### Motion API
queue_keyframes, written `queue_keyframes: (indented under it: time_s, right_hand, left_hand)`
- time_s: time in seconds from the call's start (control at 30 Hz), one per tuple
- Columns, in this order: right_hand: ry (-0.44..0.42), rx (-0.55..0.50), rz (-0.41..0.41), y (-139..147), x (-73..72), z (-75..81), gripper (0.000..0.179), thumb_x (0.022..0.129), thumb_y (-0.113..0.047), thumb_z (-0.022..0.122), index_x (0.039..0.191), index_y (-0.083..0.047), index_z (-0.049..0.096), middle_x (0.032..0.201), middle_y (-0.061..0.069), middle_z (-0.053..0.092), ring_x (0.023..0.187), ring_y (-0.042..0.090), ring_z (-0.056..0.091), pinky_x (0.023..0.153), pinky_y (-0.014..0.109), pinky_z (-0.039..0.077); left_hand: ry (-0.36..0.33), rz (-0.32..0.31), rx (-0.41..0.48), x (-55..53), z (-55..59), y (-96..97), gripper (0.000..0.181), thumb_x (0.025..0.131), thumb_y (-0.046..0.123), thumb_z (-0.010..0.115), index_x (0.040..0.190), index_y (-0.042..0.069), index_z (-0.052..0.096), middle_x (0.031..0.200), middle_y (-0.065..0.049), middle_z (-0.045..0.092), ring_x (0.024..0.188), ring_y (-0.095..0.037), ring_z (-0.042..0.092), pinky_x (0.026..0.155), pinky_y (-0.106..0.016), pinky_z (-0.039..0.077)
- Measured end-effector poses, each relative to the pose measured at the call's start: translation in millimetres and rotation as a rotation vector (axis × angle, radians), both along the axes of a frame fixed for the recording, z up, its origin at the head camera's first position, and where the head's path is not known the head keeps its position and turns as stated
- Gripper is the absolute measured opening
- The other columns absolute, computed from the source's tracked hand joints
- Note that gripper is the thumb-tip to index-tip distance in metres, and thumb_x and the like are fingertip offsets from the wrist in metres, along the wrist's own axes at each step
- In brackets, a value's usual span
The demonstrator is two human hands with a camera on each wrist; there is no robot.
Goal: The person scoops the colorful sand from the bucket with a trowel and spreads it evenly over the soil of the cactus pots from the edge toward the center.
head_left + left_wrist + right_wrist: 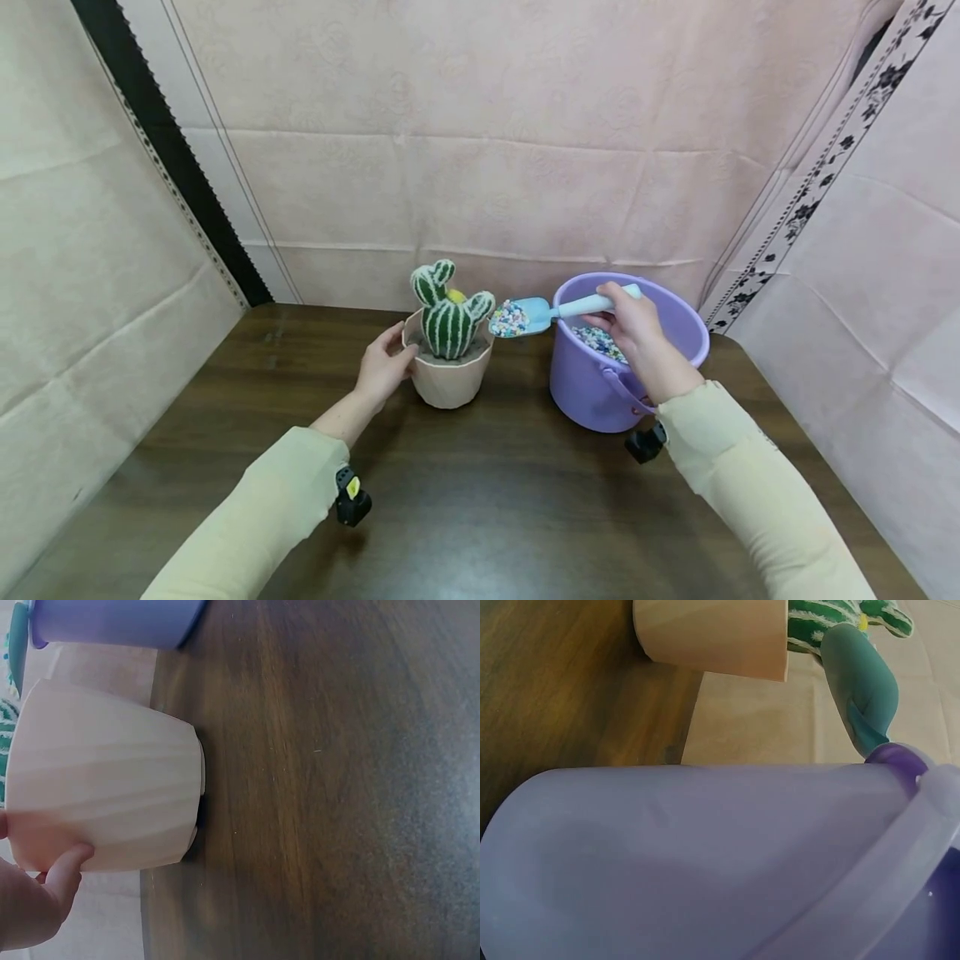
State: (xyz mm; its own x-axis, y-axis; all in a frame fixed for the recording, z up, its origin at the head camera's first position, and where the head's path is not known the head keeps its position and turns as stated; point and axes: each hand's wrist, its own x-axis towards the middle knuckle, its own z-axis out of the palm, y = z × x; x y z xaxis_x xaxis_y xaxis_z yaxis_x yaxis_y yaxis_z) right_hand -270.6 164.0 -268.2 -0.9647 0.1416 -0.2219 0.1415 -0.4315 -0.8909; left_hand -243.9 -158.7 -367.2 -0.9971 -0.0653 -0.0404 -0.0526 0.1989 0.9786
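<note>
A knitted-looking green and white cactus stands in a pale pink flower pot on the table. My left hand holds the pot at its left side, and the left wrist view shows the thumb against the outer wall. With my right hand I grip the handle of a light blue trowel. Small multicoloured pebbles lie on its blade, close to the pot's right rim. The right wrist view shows the blade's underside; the right hand is out of sight there.
A purple bucket with more pebbles inside stands right of the pot, under my right hand. Its handle hangs down in front. Behind the dark wooden table rises a pale cloth wall, with further cloth on both sides.
</note>
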Motion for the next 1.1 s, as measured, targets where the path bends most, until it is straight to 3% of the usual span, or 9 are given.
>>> queue_keyframes:
  time_s: [0.27, 0.6, 0.83, 1.1]
  right_hand:
    - [0.012, 0.097, 0.017, -8, -7.9, -0.2, 0.007, 0.086, -0.001, 0.051, 0.091, -0.005, 0.049, 0.079, 0.004, 0.053, 0.063, 0.014, 0.065, 0.067, 0.028, 0.058]
    - [0.054, 0.203, 0.054, -20, -11.0, 5.1, 0.008, 0.086, -0.001, 0.051, 0.093, -0.004, 0.049, 0.070, 0.001, 0.059, 0.063, 0.010, 0.065, 0.064, 0.027, 0.058]
    - [0.021, 0.256, 0.035, -27, -14.8, 3.5, 0.008, 0.084, -0.001, 0.054, 0.089, -0.005, 0.049, 0.069, 0.000, 0.058, 0.059, 0.010, 0.065, 0.061, 0.027, 0.058]
    - [0.041, 0.282, 0.019, -34, -17.9, 3.6, 0.007, 0.082, -0.001, 0.054, 0.083, -0.005, 0.048, 0.067, -0.001, 0.056, 0.057, 0.009, 0.065, 0.058, 0.027, 0.058]
  left_hand:
    - [-0.009, 0.011, 0.006, 0.6, 0.8, 1.7, 0.055, 0.096, 0.013, 0.047, 0.147, 0.007, 0.026, 0.148, -0.018, 0.034, 0.128, -0.032, 0.046, 0.098, -0.047, 0.047]
    - [0.007, 0.018, 0.006, 1.0, 0.3, 2.4, 0.055, 0.096, 0.012, 0.047, 0.147, 0.005, 0.026, 0.146, -0.019, 0.036, 0.128, -0.033, 0.046, 0.097, -0.047, 0.048]
    - [0.003, 0.019, 0.018, 0.5, 0.4, 2.7, 0.055, 0.096, 0.012, 0.047, 0.147, 0.005, 0.026, 0.147, -0.019, 0.035, 0.129, -0.032, 0.044, 0.097, -0.047, 0.047]
    - [0.002, 0.026, 0.029, 0.7, 0.8, 3.9, 0.054, 0.097, 0.012, 0.047, 0.147, 0.006, 0.027, 0.147, -0.018, 0.035, 0.130, -0.032, 0.044, 0.098, -0.047, 0.047]
